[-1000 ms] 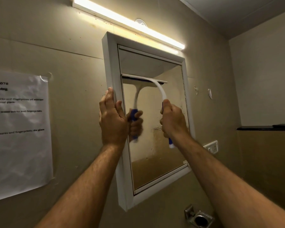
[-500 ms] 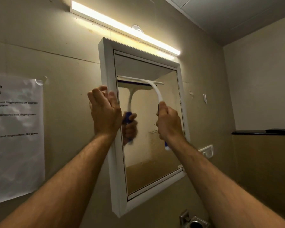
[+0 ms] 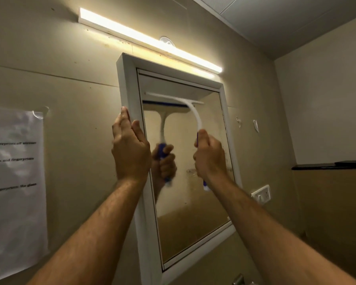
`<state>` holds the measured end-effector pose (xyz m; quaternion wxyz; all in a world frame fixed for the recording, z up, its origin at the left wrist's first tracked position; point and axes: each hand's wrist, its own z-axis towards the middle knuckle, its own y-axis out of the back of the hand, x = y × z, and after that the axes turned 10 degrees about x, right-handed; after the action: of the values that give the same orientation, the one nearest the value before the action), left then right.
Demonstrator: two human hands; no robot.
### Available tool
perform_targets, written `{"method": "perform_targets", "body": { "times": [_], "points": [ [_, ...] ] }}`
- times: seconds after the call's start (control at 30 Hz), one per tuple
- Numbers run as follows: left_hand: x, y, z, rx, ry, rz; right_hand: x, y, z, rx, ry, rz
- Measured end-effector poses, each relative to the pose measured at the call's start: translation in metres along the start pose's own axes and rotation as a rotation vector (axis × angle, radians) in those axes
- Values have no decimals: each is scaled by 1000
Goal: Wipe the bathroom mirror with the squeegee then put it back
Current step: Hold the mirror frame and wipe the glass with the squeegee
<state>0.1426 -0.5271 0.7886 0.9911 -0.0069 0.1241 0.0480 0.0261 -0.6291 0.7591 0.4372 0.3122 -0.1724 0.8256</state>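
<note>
A white-framed mirror (image 3: 130, 95) hangs on the beige wall, its glass (image 3: 193, 212) cloudy and streaked. The white squeegee (image 3: 190, 109) with a blue grip has its blade pressed flat against the upper part of the glass. My right hand (image 3: 209, 156) grips the squeegee's handle, with the blue end poking out below my fist. My left hand (image 3: 130, 149) rests on the left edge of the mirror frame, fingers straight up along it. The glass reflects the squeegee and my right fist.
A lit tube lamp (image 3: 152, 41) runs above the mirror. A printed paper sheet (image 3: 14, 186) is taped to the wall at left. A white wall switch (image 3: 261, 194) sits right of the frame, a dark ledge (image 3: 327, 166) further right, a metal fitting (image 3: 238, 280) below.
The squeegee blade has stayed near the top of the glass, and my right hand keeps its grip. My left hand came off the frame's left edge and settled back on it, fingers straight.
</note>
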Motion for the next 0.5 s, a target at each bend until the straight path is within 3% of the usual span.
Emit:
{"method": "perform_targets", "body": {
  "times": [0.13,0.37,0.5],
  "points": [
    [3,-2,-1,3,1,29,27,-12,29,21,4,35],
    [4,-3,-1,7,12,2,-15,-7,-10,27,-7,-51],
    [4,-4,-1,16,13,10,1,3,2,19,0,-57]
  ]
}}
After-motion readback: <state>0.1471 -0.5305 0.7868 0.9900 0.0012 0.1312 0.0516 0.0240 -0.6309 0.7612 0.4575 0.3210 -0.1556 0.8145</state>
